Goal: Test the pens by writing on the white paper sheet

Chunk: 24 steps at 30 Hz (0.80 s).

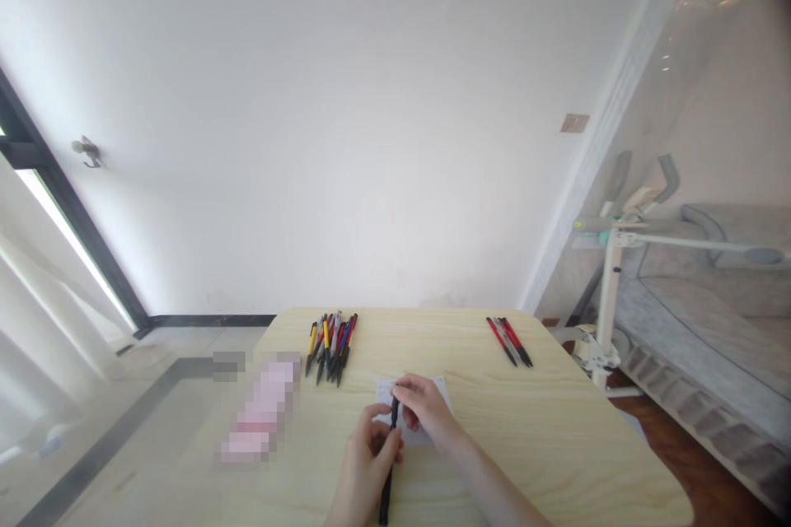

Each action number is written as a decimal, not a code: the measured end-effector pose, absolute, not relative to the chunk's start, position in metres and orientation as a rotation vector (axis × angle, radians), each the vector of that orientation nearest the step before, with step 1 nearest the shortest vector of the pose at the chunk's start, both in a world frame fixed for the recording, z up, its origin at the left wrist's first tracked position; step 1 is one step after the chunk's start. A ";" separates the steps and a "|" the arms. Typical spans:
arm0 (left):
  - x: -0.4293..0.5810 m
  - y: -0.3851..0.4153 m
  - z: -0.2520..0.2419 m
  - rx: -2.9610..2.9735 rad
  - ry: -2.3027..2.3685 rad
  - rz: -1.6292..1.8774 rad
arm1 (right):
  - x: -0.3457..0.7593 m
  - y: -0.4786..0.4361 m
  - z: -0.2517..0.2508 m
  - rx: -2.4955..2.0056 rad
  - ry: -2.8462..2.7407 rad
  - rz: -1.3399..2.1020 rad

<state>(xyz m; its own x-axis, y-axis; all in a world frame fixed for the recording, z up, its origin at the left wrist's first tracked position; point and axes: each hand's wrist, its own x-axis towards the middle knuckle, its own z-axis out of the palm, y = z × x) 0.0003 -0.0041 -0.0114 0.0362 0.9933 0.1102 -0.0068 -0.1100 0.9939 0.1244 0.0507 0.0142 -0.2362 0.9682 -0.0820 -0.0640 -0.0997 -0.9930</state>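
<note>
A slim black pen (386, 494) stands out between my two hands, its long end pointing toward the table's near edge. My left hand (371, 453) is closed around its middle, thumb and fingers pinching it. At the far end, my right hand (423, 408) pinches the tip of the pen between thumb and fingers. Beneath the hands lies a small white sheet of paper (437, 385) with faint marks, partly covered by them. Whether the pen is one piece or two joined parts is hard to see.
On the wooden table (556, 461), a pile of yellow, red, blue and grey pens (330, 346) lies at the back left. Several red and grey pens (510, 342) lie at the back right. A blurred pink item (259, 412) is at the left edge. Exercise equipment (611, 288) stands right.
</note>
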 end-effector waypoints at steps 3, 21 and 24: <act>0.000 -0.004 -0.010 1.320 1.138 1.252 | 0.125 0.052 0.013 -1.088 -1.286 1.485; 0.001 -0.003 -0.013 1.330 1.144 1.241 | 0.128 0.052 0.011 -1.026 -1.304 1.508; 0.001 -0.003 -0.014 1.328 1.135 1.236 | 0.130 0.051 0.011 -0.983 -1.303 1.526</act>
<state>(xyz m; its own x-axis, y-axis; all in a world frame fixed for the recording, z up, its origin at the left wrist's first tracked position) 0.0011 -0.0028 -0.0140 0.0535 0.9930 0.1049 0.0205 -0.1061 0.9941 0.1299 0.0507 0.0107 -0.3031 0.9526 -0.0260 -0.1237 -0.0663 -0.9901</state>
